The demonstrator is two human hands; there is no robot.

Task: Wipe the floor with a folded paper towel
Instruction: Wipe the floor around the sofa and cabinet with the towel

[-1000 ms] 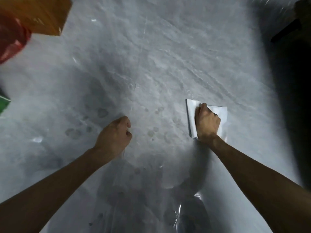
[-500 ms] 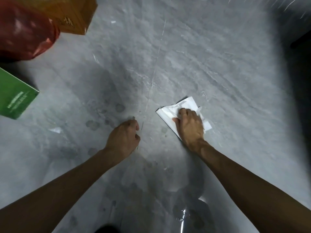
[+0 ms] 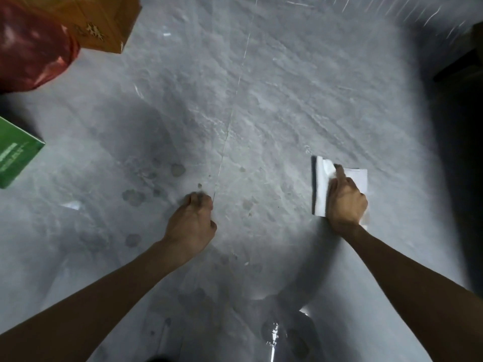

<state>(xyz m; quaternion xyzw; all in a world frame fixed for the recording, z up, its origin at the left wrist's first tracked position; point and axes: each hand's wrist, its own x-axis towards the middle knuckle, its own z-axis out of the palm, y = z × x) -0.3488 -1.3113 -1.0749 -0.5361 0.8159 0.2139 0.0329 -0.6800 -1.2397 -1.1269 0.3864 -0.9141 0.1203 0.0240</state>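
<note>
A white folded paper towel (image 3: 321, 184) lies flat on the grey floor (image 3: 261, 113) at the right of centre. My right hand (image 3: 345, 202) presses down on it, palm on the towel and forefinger stretched forward. My left hand (image 3: 192, 223) rests as a closed fist on the floor at the centre, holding nothing, roughly two hand-widths left of the towel. Dark damp spots (image 3: 133, 197) dot the floor to the left of my left hand.
An orange box (image 3: 104, 24) and a red plastic bag (image 3: 31, 50) sit at the top left. A green box (image 3: 15, 158) lies at the left edge. A wet glossy patch (image 3: 274, 333) shines near the bottom centre. Dark shadow covers the right side.
My right hand slid the towel left toward my left fist, then back out to the right, turning it square again. My left fist stayed in place on the floor.
</note>
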